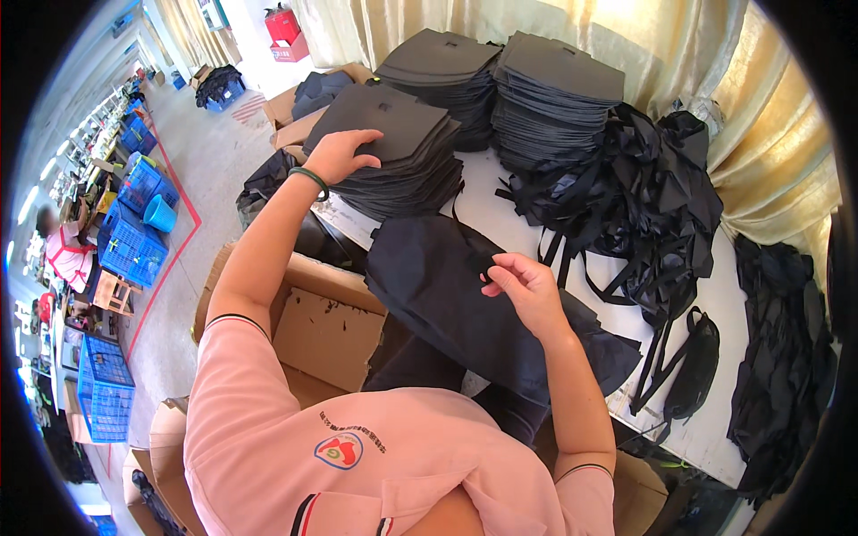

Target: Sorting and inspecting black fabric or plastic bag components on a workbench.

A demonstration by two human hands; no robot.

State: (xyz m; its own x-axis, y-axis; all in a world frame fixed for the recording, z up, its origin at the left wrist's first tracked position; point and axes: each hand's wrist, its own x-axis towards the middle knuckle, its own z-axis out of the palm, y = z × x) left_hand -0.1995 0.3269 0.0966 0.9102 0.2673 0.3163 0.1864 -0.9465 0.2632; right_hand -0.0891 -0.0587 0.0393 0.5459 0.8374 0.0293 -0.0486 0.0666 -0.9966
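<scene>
My left hand (342, 159) is open, thumb apart from the fingers, at the top sheet of the nearest stack of black panels (393, 121). It has not closed round a panel. Across my lap and the table edge lies a black fabric piece (447, 290), which has a thin strap at its far side. Over it, my right hand (529, 293) pinches a bit of the black fabric between thumb and fingers. Exactly which part it grips is hard to make out.
Two more panel stacks (559, 98) stand at the back of the white table (474, 183). A heap of black strapped fabric (626, 201) lies right, with a black pouch (693, 364) nearer. An open cardboard box (326, 339) sits below left. Blue crates (134, 241) line the floor beyond.
</scene>
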